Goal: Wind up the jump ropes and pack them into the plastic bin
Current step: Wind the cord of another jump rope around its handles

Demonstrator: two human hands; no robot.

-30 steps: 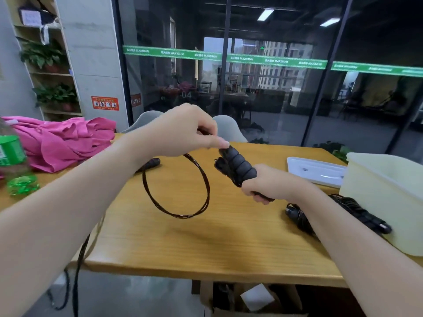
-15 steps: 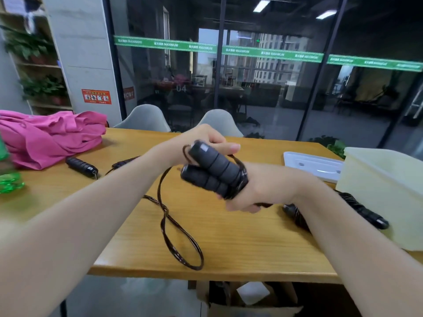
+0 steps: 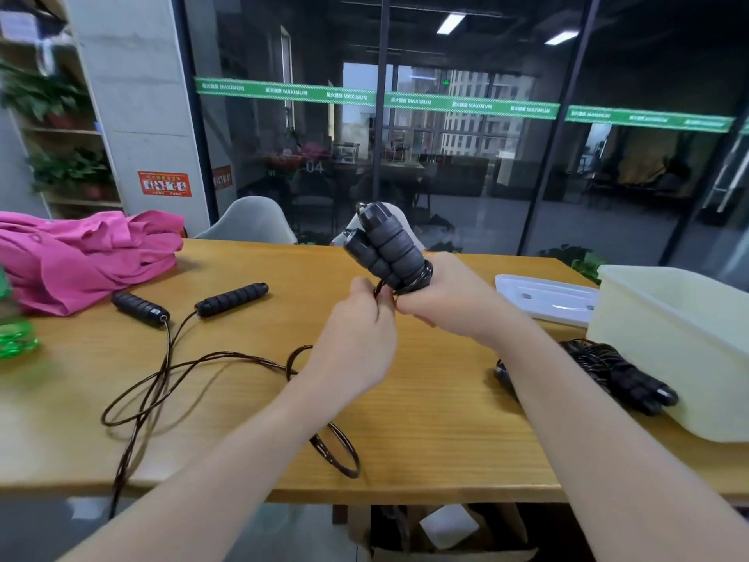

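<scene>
We wind cord round upright paired handles (image 3: 385, 245).
Right hand (image 3: 441, 296) grips them; left hand (image 3: 356, 342) pinches cord (image 3: 227, 365) just beside, slack trailing left.

Three jump ropes show: one pair of handles (image 3: 385, 245) in the right hand's (image 3: 441, 302) grip, one loose rope (image 3: 170, 367) with two handles left of that grip, one wound bundle (image 3: 616, 375) to its right. One plastic bin (image 3: 668, 338), one white lid (image 3: 547, 298), one pink cloth (image 3: 81, 253), two grey chairs (image 3: 247, 221) beyond the bench (image 3: 446, 432), two hands, the left hand (image 3: 356, 338) included.
</scene>
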